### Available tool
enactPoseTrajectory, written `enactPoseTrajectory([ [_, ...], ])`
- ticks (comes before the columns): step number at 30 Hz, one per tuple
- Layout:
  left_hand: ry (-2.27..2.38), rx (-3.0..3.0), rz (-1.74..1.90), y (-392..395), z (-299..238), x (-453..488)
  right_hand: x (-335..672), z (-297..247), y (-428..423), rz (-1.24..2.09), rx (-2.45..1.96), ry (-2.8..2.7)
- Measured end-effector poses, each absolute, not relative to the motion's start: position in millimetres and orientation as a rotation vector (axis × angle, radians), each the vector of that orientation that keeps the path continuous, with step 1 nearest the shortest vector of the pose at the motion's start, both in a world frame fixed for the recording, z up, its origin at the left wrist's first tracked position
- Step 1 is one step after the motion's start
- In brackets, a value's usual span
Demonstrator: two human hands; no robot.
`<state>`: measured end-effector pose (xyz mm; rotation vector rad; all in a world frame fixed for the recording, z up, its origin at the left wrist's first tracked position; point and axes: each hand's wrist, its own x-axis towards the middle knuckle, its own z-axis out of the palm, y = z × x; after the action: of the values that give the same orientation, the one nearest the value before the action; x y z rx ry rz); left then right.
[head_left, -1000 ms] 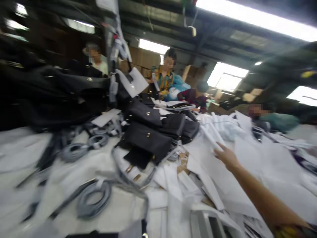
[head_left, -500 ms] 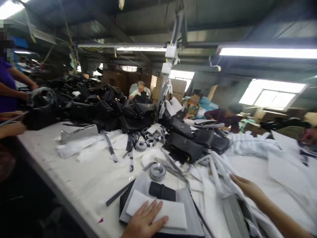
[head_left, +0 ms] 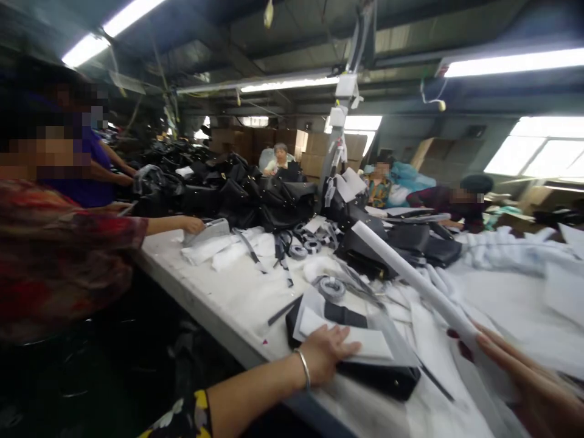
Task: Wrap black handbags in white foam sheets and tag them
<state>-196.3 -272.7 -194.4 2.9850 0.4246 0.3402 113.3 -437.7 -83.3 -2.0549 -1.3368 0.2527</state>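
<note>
Left hand (head_left: 326, 356): flat, fingers spread, pressing a white sheet (head_left: 367, 344) onto the black bag (head_left: 387, 380) at the near edge of the table (head_left: 219, 298). Right hand (head_left: 515, 371): fingers stretched along the near end of a long white paper roll (head_left: 410, 277). It's blurred, so I can't tell if it's clamped. The roll looks light and easily kinked, so hold it loosely, nearer mid-length. The bag looks soft and smooth, so the sheet could slide. Beyond: grey strap coil (head_left: 332, 287), pile of black bags (head_left: 255, 201), co-worker's hand (head_left: 194, 225) on a grey panel (head_left: 212, 230).
</note>
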Motion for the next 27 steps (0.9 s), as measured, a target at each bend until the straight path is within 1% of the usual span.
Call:
enactPoseTrajectory([
  [1,0.397,2.953,0.278,-271,-188,-198,91,-80,-454,0.449,-1.934,-1.213],
  [2,0.383,2.920,0.221,-268,-181,-199,71,-76,-468,0.563,-1.857,-1.141],
  [3,0.368,2.891,0.173,-264,-176,-198,54,-73,-480,0.635,-1.820,-1.120],
  [5,0.327,2.849,0.095,-252,-166,-195,34,-73,-500,0.625,-1.835,-1.176],
  [9,0.249,2.816,-0.009,-227,-147,-187,25,-97,-535,0.405,-1.900,-1.527],
  [12,0.222,2.813,-0.068,-217,-135,-184,13,-126,-540,0.173,-1.863,-1.669],
  [16,0.219,2.805,-0.123,-216,-126,-181,-16,-166,-507,-0.279,-1.919,-1.620],
  [19,0.218,2.801,-0.165,-219,-121,-180,-33,-189,-472,-0.524,-1.952,-1.610],
  [23,0.237,2.807,-0.179,-231,-118,-182,-41,-204,-441,-0.639,-1.934,-1.571],
  [27,0.350,2.858,-0.075,-252,-129,-186,-35,-214,-435,-0.684,-1.927,-1.524],
])
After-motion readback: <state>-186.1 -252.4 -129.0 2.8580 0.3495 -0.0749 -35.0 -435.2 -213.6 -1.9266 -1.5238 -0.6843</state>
